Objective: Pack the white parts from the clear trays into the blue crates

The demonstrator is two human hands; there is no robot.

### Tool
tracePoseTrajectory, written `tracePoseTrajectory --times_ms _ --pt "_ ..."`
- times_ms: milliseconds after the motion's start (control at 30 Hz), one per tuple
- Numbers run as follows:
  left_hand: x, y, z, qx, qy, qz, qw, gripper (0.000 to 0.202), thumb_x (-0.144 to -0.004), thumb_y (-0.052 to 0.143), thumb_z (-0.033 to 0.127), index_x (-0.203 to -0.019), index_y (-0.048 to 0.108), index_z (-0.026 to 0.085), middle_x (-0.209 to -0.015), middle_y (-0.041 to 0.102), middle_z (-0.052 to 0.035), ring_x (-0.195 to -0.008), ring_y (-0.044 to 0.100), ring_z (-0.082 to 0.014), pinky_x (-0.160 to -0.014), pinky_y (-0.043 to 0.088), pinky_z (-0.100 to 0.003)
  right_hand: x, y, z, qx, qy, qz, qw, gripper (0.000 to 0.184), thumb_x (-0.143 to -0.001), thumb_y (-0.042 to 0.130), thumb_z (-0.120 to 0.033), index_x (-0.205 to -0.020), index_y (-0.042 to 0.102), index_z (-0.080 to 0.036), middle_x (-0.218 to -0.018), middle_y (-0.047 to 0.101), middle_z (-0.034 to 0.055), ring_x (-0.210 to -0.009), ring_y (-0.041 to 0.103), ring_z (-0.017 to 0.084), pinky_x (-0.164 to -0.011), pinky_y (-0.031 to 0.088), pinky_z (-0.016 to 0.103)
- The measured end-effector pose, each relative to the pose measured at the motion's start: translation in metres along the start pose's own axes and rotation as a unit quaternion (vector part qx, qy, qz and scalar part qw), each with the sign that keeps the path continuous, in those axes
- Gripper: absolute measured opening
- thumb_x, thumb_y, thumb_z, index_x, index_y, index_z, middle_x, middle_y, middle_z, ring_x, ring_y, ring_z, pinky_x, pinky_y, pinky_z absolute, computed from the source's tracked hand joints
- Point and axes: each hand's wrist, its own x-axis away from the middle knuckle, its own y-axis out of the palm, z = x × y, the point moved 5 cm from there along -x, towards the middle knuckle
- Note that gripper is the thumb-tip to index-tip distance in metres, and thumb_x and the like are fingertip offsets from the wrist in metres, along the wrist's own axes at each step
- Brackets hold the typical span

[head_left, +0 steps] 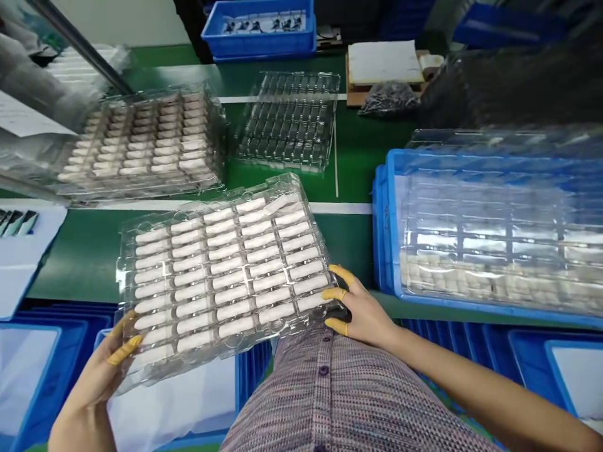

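Note:
A clear plastic tray (301, 182) is held tilted in front of my body, its pockets filled with rows of white oblong pieces (226, 270). One white piece (279, 204) lies askew across the others near the far right corner. My left hand (106, 358), with yellow finger cots, is closed on the tray's near left corner. At the right edge, my right hand (360, 307) grips the same tray, also wearing yellow finger cots. Parts of the fingers of both hands are hidden beneath the plastic.
A stack of filled clear trays (141, 144) stands at the back left, beside vacant clear trays (289, 119). To the right, a blue bin (386, 220) holds more trays. A blue crate (259, 47) with small dark parts and a bagged dark bundle (389, 99) are farther back.

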Motion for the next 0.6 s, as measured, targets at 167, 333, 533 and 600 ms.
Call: tracePoseTrajectory --times_ms 167,333,533,600 --pt "0.006 0.014 0.012 0.058 0.011 -0.027 0.998 0.060 -0.045 0.087 0.059 -0.103 0.073 0.070 -0.133 0.063 0.0316 -0.151 0.043 -0.0338 -0.115 0.049 -0.048 -0.007 -0.003 0.002 -0.032 0.004 0.013 0.999 0.040 -0.083 0.079 -0.021 -0.122 0.068 -0.024 -0.174 0.025 0.0135 -0.153 0.043 0.035 -0.121 0.045 0.053" --pt "0.007 0.018 0.021 0.062 0.029 -0.027 0.997 0.064 -0.041 0.092 0.054 -0.102 0.076 0.065 -0.143 0.060 0.0285 -0.156 0.035 -0.0337 -0.124 0.037 -0.042 -0.008 -0.012 0.007 -0.047 0.021 0.037 0.998 0.029 -0.085 0.075 -0.018 -0.112 0.068 -0.023 -0.169 0.034 0.0147 -0.147 0.052 0.034 -0.119 0.047 0.053" --pt "0.016 0.009 -0.005 0.059 -0.039 -0.018 0.997 0.111 -0.040 0.098 0.053 -0.144 0.062 0.043 -0.162 0.053 0.0008 -0.153 0.040 -0.0427 -0.122 0.041 -0.046 0.007 -0.004 0.016 -0.032 0.018 0.012 0.999 0.027 -0.087 0.076 -0.025 -0.113 0.069 -0.023 -0.163 0.040 0.0155 -0.141 0.058 0.033 -0.113 0.053 0.050" --pt "0.016 0.013 -0.012 0.067 -0.055 -0.027 0.996 0.123 -0.042 0.099 0.054 -0.154 0.052 0.033 -0.161 0.054 -0.0083 -0.150 0.044 -0.0447 -0.121 0.043 -0.049 0.005 0.000 0.018 -0.011 0.032 0.013 0.999 0.032 -0.087 0.075 -0.026 -0.118 0.068 -0.022 -0.160 0.043 0.0173 -0.141 0.058 0.033 -0.114 0.053 0.051"
